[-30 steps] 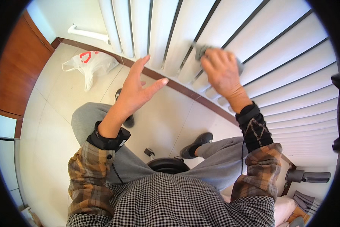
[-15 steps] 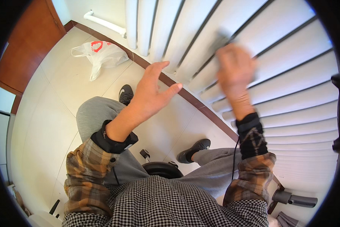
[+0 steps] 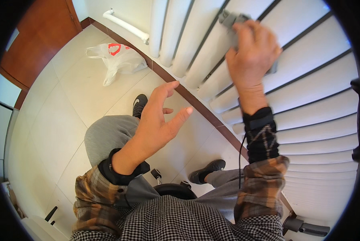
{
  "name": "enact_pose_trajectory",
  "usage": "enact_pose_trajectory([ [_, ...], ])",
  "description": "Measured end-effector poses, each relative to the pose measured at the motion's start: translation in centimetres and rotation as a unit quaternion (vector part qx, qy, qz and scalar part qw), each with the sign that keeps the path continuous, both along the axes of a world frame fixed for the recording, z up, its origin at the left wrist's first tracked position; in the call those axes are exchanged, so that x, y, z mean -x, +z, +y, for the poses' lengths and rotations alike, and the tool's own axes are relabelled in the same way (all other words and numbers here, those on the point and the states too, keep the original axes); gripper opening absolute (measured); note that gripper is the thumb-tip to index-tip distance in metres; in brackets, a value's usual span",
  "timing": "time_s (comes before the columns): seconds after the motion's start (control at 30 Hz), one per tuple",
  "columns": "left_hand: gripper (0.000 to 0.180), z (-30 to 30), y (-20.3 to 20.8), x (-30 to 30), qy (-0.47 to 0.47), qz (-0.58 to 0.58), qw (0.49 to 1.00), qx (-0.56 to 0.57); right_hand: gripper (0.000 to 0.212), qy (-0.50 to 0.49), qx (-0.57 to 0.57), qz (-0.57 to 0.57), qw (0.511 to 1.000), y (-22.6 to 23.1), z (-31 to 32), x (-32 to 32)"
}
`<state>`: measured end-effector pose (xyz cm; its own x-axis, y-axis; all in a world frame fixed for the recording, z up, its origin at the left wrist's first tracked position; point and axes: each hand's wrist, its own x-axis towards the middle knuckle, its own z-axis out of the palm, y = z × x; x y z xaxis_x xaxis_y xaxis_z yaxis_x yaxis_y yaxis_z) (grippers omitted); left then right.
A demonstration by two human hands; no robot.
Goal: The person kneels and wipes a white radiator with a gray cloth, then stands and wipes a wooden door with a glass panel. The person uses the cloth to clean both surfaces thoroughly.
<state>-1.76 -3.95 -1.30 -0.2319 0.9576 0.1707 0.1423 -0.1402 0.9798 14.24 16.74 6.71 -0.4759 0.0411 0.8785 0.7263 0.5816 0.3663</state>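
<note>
My right hand grips a grey cloth and presses it against the white radiator. The cloth sticks out past the fingertips and also below the hand's right side; the rest is hidden under the palm. It lies across the broad upright columns, which have dark gaps between them. My left hand is held in the air over the floor, left of the radiator's lower end. Its thumb and fingers are apart, slightly curved, with nothing in them.
A white plastic bag with a red print lies on the tiled floor by the dark skirting. A white pipe runs along the wall near the brown door. A black round seat is between my legs.
My right hand has moved up along the radiator with the cloth, which shows more clearly now. My left hand has dropped a little lower, still spread.
</note>
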Motion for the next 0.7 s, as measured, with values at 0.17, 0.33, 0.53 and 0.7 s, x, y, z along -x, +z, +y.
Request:
enact_pose_trajectory([
  [0.17,0.060,-0.6,0.2,0.0,-0.007,0.006,1.000,0.013,0.015,-0.018,0.248,-0.389,0.887,-14.9,-2.7,1.8],
  [0.33,0.060,-1.3,0.7,-0.1,-0.024,-0.002,1.000,-0.013,0.014,0.046,0.261,-0.319,0.910,-15.1,-1.7,3.7],
  [0.53,0.057,-2.1,0.6,-0.6,-0.048,-0.022,0.997,-0.048,0.041,0.040,0.060,-0.064,0.995,-0.1,2.2,8.9],
  [0.7,0.054,-3.0,0.6,-0.8,-0.042,-0.015,0.995,-0.090,0.019,0.036,0.107,-0.101,0.988,-7.7,1.2,11.4],
])
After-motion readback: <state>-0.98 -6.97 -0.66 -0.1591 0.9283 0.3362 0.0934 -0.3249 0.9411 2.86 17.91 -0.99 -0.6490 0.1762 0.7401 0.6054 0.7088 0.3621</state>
